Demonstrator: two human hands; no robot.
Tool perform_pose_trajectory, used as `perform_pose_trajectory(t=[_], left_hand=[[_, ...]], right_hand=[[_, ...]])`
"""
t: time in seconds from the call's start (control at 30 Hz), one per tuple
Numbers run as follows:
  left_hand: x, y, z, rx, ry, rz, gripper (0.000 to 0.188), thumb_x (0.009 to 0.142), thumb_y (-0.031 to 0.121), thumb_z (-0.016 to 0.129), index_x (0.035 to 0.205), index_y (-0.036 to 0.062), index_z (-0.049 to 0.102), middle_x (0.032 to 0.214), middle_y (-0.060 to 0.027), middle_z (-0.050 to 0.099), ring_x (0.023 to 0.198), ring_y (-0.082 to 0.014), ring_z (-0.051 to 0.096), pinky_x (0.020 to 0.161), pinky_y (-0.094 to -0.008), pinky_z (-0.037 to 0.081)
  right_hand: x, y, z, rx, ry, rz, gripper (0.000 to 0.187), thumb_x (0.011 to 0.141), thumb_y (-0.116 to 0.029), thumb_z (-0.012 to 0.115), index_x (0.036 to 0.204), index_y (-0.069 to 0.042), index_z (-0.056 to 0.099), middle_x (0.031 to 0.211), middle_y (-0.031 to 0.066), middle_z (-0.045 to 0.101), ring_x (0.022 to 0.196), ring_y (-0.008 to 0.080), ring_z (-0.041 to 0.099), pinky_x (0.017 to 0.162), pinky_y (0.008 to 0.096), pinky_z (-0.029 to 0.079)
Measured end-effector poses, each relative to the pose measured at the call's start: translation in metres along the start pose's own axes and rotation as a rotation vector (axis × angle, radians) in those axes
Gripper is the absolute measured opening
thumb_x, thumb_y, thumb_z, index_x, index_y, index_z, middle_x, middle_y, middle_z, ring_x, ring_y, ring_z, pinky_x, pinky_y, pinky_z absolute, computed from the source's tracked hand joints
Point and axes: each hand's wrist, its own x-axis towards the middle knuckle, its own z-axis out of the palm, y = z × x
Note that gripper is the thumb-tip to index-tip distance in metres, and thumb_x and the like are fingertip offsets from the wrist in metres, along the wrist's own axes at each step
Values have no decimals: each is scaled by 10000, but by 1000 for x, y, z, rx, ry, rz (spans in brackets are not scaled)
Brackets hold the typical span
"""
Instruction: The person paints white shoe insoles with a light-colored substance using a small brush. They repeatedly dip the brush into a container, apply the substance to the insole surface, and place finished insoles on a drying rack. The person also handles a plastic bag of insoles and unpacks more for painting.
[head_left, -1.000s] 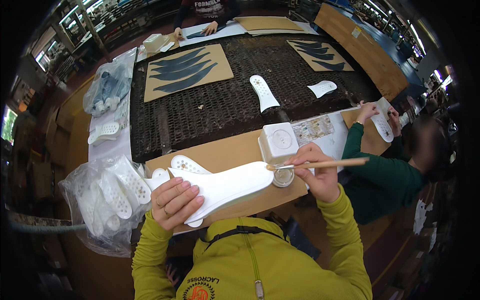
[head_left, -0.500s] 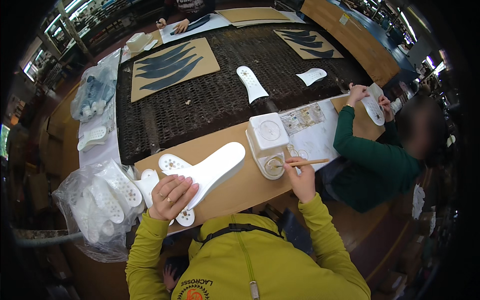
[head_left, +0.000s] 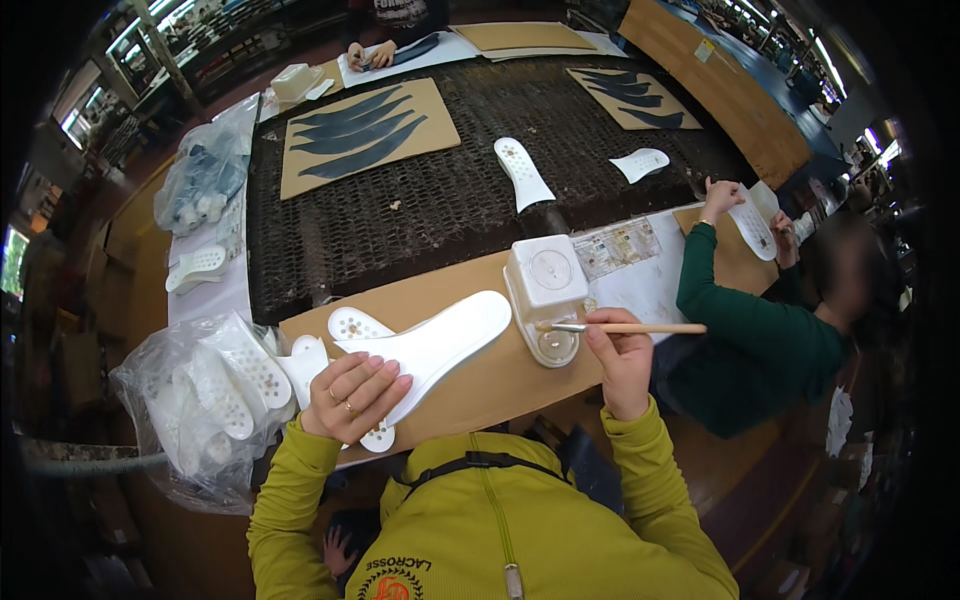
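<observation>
My left hand (head_left: 358, 399) grips a smooth white shoe sole (head_left: 450, 340) by its heel end, fingers laid over the top, the toe end pointing up and right. In my right hand (head_left: 620, 368) is a paintbrush (head_left: 630, 328) with a wooden handle, lying almost level, its bristles to the left. Those bristles are above the mouth of a white plastic glue container (head_left: 557, 347), whose taller part carries a round lid. Under the held sole lie other white soles (head_left: 357, 323) with round holes, partly covered by it and by my left hand.
A clear bag of white soles (head_left: 215, 400) sits at the left. Brown cardboard (head_left: 455, 402) covers the near edge beside a dark mesh conveyor (head_left: 420, 215). Dark strips (head_left: 365, 148) lie on a far board. A co-worker in a green sleeve (head_left: 745, 325) handles a sole at right.
My right hand has lifted the brush out of the container's mouth and turned it level. My left hand still holds the sole, tilted slightly differently. The whole view has shifted a little.
</observation>
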Motion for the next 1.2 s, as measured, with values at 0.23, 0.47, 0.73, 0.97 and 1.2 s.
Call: perform_pose_trajectory(t=[0.23, 0.47, 0.73, 0.97, 1.2], left_hand=[[11, -2, -12, 44, 29, 48, 246, 769, 62, 699, 1008, 116, 720, 1078, -27, 627, 1013, -189, 579, 838, -315, 546], [12, -5, -21, 122, 27, -12, 267, 775, 77, 707, 1037, 127, 710, 1091, -12, 623, 1036, -175, 569, 871, -308, 531], [14, -8, -17, 149, 65, -16, 260, 791, 73, 704, 1045, 133, 709, 1093, -1, 619, 1038, -161, 566, 883, -295, 519], [18, -11, -11, 186, 109, 16, 257, 791, 78, 689, 1040, 134, 721, 1086, 5, 641, 1013, -154, 586, 881, -297, 517], [20, -14, 0, 180, 148, 16, 253, 800, 65, 669, 1042, 119, 724, 1076, -3, 647, 997, -167, 593, 852, -302, 532]], right_hand=[[27, -43, 37, -542, -112, -522, 226, 777, -47, 728, 998, -43, 684, 891, 34, 690, 891, 206, 561, 824, 323, 422], [27, -47, 47, -734, -111, -681, 266, 746, -91, 751, 1006, -90, 698, 829, -10, 685, 852, 204, 567, 818, 352, 371], [4, -50, 73, -830, -137, -852, 333, 727, -116, 771, 1048, -125, 682, 872, -19, 697, 833, 184, 559, 851, 404, 344], [-16, -51, 98, -880, -179, -908, 324, 727, -111, 767, 1036, -148, 680, 936, -37, 699, 854, 171, 560, 917, 422, 310], [-33, -48, 111, -909, -253, -936, 312, 743, -148, 703, 1054, -162, 689, 991, -36, 689, 860, 156, 560, 934, 437, 296]])
